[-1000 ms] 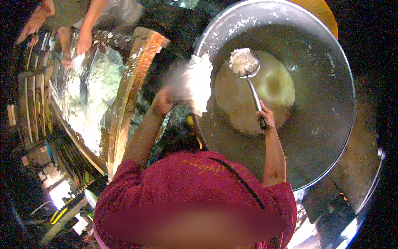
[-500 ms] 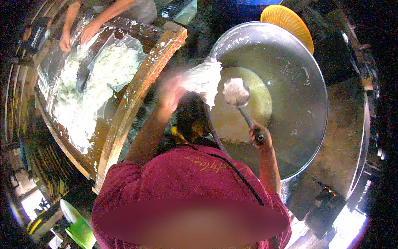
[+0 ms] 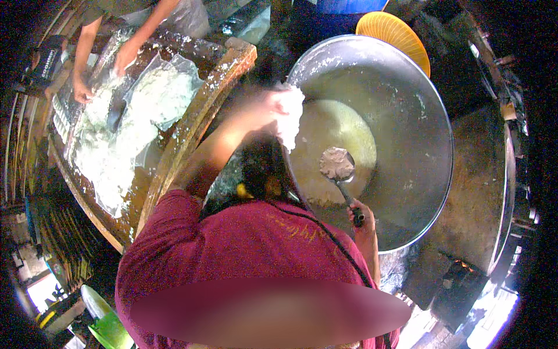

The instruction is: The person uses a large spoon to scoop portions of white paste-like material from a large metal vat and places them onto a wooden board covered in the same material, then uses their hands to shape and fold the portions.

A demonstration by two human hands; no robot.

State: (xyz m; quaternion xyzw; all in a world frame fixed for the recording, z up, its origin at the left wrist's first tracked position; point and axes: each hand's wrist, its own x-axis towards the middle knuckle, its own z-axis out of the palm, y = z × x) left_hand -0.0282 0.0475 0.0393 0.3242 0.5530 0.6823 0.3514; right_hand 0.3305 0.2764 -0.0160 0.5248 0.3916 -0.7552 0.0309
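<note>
My left hand [image 3: 272, 107] grips a crumpled white bundle [image 3: 289, 125], perhaps cloth, over the left rim of a large metal pot [image 3: 418, 174]. My right hand [image 3: 360, 212] is closed round the handle of a metal ladle [image 3: 343, 189]; its bowl holds a pale lumpy mass [image 3: 335, 161] inside the pot, above cloudy yellowish liquid [image 3: 363, 131]. Left of me, a wooden trough [image 3: 229, 61] holds white crumbly material [image 3: 104, 157] on translucent sheeting.
A co-worker's two hands [image 3: 125, 58] work at the trough's far end. An orange ribbed basket [image 3: 395, 38] and a blue barrel [image 3: 343, 6] stand behind the pot. A small flame [image 3: 464, 267] shows at lower right. A green container [image 3: 110, 328] lies at lower left.
The ladle has come down toward me, lower over the liquid. My left arm has swung up and right with the white bundle. The whole view has shifted as my head moved.
</note>
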